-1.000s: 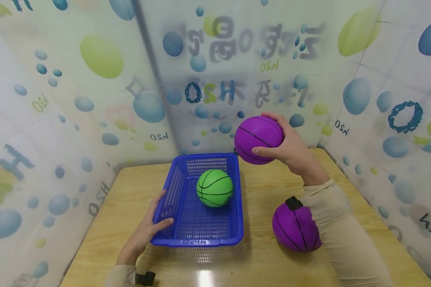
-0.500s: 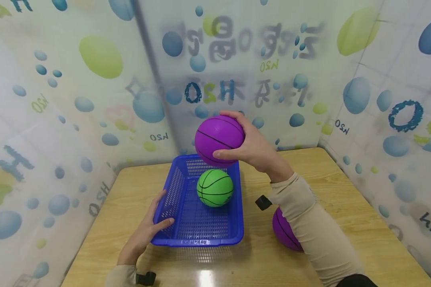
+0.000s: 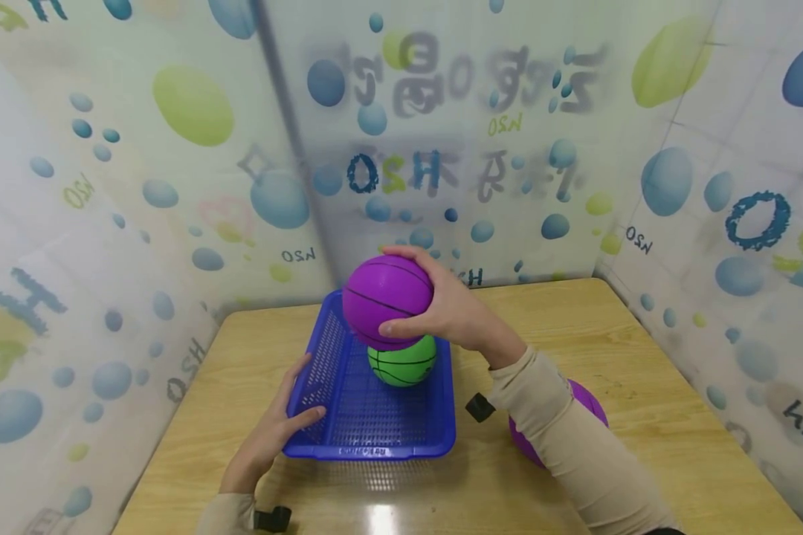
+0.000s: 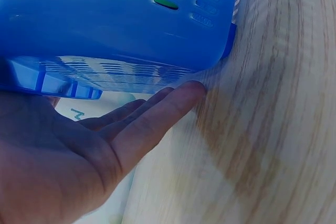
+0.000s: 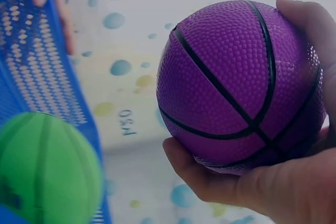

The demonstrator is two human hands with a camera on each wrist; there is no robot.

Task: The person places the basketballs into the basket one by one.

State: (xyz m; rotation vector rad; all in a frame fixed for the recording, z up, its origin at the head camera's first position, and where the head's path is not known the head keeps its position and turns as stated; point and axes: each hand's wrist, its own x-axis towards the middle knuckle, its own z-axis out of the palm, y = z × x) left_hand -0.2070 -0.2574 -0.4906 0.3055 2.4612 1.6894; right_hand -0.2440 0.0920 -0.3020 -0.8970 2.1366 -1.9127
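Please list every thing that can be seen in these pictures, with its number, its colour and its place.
held ball: one, purple with black lines, above the far end of the basket.
green ball: one, green with black lines, inside the basket.
other purple ball: one, purple, on the table, partly hidden by the right sleeve.
basket: one, blue, perforated, on the table.
table: one, light wood.
patterned sheets: white with blue and green bubbles, around the table.
left hand: holds the basket's near left corner.
right hand: grips the held ball.
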